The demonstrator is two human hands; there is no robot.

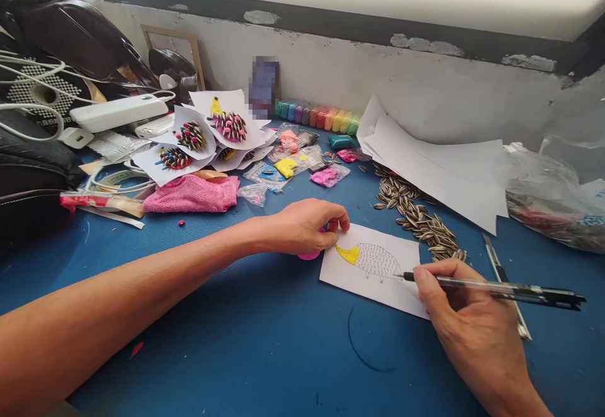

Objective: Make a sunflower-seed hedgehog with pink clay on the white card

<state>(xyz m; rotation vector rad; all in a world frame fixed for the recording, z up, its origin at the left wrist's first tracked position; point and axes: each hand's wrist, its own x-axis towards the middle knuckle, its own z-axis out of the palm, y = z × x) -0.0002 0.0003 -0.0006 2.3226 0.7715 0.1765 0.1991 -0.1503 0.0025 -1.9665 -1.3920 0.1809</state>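
I note R hand (477, 332) grip holds pen (503, 288), tip at card (378, 261); L hand (305, 225) at corner, grip can't tell. Rec. light strokes, card pressed flat.

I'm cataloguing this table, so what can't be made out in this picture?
In the head view:
Pink piece: partly hidden by the left hand.
Paper card: right edge partly behind the right hand.
Seed pile: partly covered by white sheets.
Upright blue object: pixelated, unreadable.
Clear plastic bag: cut off by the right edge.
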